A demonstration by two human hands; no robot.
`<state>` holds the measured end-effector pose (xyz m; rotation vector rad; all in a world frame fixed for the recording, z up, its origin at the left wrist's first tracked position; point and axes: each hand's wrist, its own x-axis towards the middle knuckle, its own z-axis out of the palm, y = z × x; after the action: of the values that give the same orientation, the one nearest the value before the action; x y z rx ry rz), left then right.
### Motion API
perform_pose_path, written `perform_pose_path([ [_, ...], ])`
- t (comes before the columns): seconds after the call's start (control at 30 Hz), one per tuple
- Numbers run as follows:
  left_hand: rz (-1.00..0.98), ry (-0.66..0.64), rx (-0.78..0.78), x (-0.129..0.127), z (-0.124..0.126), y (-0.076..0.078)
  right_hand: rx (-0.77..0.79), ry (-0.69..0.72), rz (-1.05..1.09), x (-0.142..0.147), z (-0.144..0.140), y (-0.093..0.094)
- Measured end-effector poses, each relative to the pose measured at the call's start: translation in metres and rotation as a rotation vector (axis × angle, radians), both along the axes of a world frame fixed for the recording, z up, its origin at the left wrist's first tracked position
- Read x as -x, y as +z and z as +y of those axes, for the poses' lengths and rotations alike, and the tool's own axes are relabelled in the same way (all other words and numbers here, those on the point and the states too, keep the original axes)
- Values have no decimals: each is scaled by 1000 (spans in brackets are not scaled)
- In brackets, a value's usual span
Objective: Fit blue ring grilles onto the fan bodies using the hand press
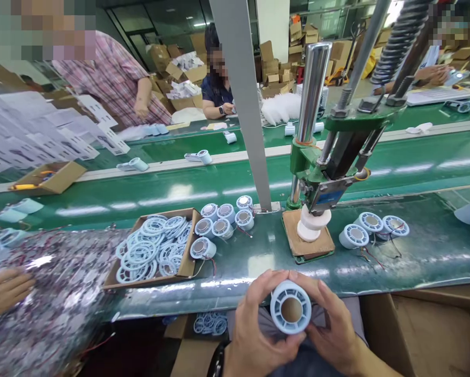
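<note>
Both my hands hold one round pale-blue plastic part (291,309) with a ribbed rim and a brown centre, just in front of the bench edge. My left hand (254,324) wraps its left side and my right hand (335,330) pinches its right side. Beyond it a green hand press (329,157) stands on a brown base block (307,243) with a white part under its ram. Several finished blue parts (222,222) sit left of the press, and three more (370,228) with thin wires lie to its right.
A cardboard tray (187,264) of flat blue rings lies at left. A grey post (244,104) rises behind it. Another person's hand (2,293) rests on a shiny bag at far left. Other people work across the green conveyor (140,188).
</note>
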<state>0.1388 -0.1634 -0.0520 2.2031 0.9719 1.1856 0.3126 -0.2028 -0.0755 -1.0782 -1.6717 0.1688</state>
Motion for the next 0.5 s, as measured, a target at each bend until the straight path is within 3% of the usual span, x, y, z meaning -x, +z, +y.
perform_pose_path([
  [0.5,-17,-7,-8,-8,-1,20,99,64,77,4,-4,-1],
])
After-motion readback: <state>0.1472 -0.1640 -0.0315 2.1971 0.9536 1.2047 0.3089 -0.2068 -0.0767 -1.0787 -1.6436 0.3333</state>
